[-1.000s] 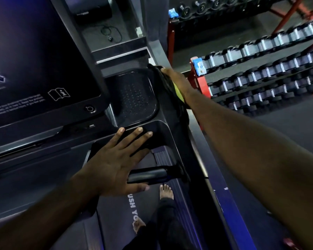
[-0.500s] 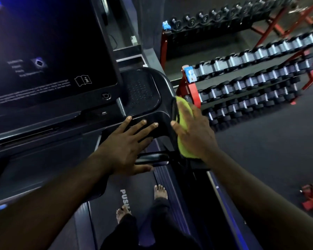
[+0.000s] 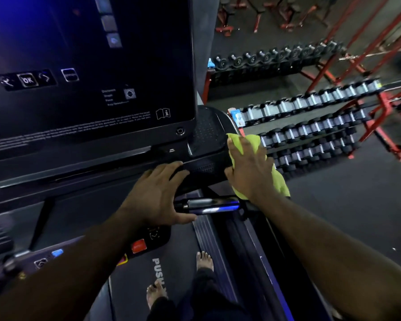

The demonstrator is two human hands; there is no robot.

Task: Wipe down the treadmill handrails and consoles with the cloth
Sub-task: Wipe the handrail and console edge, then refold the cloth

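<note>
1. Yellow-green cloth (image 3: 280,181), head view: it lies bunched over the right front corner of the black plastic treadmill console housing (image 3: 202,166). It sits just beside the black dotted accessory tray (image 3: 206,135), with its loose end hanging off the outer side.
2. Right hand (image 3: 248,167): laid flat on top of the cloth, fingers straight and spread, pressing it against the housing. Nothing is gripped.
3. Left hand (image 3: 155,195): flat on the housing's front ledge, fingers extended, thumb lower down near the short chrome grip bar (image 3: 211,206). It holds nothing and appears to serve as a brace. The two hands are apart, with bare housing between them.
4. Large dark touchscreen (image 3: 90,77): lit, above and left of both hands, not touched by the cloth.
5. Progress, as a judgement: work is at the console's right corner. No surface shows a clean or dirty difference, so finished areas cannot be confirmed. The touchscreen, the chrome grip bar and the panel with the red stop button (image 3: 138,246) look like remaining work.
6. Red racks of dumbbells (image 3: 310,133) stand on the floor to the right.
</note>
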